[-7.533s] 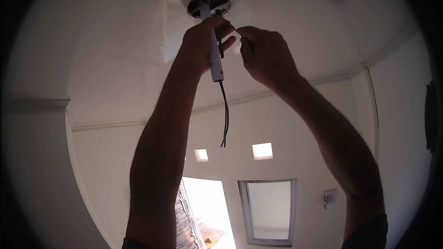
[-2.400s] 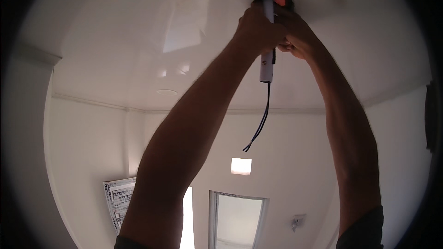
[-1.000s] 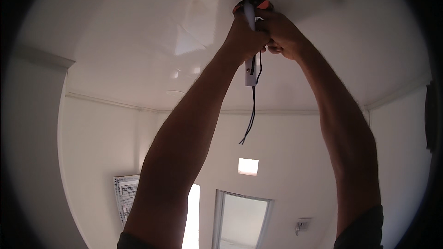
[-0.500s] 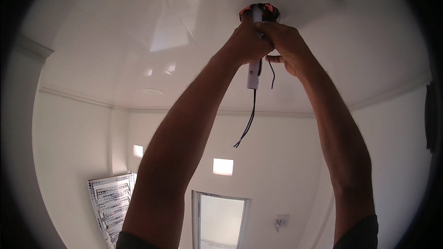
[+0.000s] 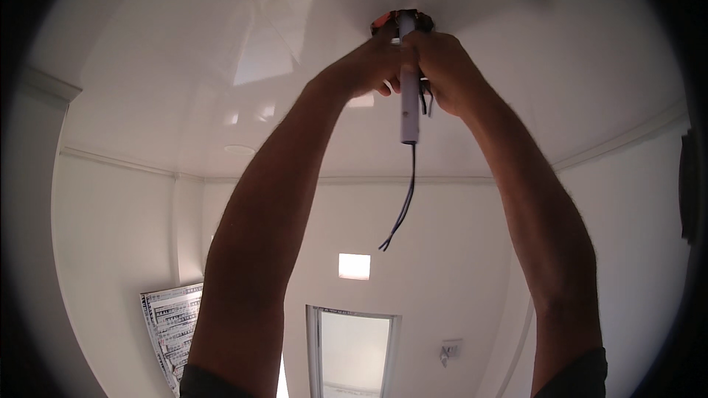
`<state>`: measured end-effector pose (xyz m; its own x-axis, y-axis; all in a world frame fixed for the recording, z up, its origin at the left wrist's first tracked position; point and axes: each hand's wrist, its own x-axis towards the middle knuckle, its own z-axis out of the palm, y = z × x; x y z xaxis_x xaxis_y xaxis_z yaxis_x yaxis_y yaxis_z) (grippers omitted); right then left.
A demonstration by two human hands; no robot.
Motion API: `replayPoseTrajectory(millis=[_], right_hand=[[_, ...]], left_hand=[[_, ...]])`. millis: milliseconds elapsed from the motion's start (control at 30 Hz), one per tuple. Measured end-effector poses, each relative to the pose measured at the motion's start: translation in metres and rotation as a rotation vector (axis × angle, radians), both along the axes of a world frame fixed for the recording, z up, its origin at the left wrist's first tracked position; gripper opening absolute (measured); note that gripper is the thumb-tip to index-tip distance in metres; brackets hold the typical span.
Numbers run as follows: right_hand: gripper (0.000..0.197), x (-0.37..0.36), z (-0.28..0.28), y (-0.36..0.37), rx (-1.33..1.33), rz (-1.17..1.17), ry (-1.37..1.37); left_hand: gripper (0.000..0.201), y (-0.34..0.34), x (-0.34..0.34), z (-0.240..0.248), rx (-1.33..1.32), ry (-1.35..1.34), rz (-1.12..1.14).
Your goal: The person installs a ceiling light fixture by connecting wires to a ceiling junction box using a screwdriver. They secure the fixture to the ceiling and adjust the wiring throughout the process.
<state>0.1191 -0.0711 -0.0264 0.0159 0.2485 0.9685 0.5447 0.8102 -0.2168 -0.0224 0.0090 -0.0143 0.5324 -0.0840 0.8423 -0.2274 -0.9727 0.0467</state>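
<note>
A pale tube, like a ceiling fan downrod [image 5: 410, 114], hangs from a round opening [image 5: 383, 23] in the ceiling with dark and orange-red parts inside. Two thin dark wires [image 5: 410, 184] dangle from the tube's lower end. My right hand [image 5: 441, 66] is closed round the upper part of the tube, its fingers crossing the front. On the tube's other side my left hand [image 5: 369, 68] reaches up to the opening with curled fingers; what they grip is hidden. A short dark wire [image 5: 424, 97] hangs beside the tube, under my right hand.
The glossy white ceiling [image 5: 169, 81] surrounds the opening. Lower down stand white walls, with a bright square opening [image 5: 355, 267] above a framed doorway or window [image 5: 354, 354]. A printed-film-covered panel [image 5: 173, 332] is at lower left, a small wall fitting [image 5: 450, 352] at lower right.
My left hand has shifted left, away from the tube, and its curled fingertips now show. My right hand has come in across the tube. The tube hangs slightly further right at its lower end.
</note>
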Motion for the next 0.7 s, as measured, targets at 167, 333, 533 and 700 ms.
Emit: replayPoseTrajectory(millis=[167, 333, 533, 700], right_hand=[[0.029, 0.014, -0.004, 0.004, 0.202, -0.321, -0.024], [0.035, 0.012, -0.013, 0.018, 0.337, -0.343, -0.019], [0.038, 0.003, -0.018, 0.014, 0.330, -0.328, 0.027], [0.038, 0.014, -0.005, 0.024, 0.411, -0.431, -0.026]], left_hand=[[0.047, -0.008, -0.011, 0.006, -0.079, -0.097, 0.105], [0.025, -0.004, 0.032, 0.016, 0.203, -0.486, 0.345], [0.019, 0.006, 0.042, 0.014, 0.489, -0.857, 0.416], [0.019, 0.009, 0.046, 0.014, 0.512, -0.905, 0.431]])
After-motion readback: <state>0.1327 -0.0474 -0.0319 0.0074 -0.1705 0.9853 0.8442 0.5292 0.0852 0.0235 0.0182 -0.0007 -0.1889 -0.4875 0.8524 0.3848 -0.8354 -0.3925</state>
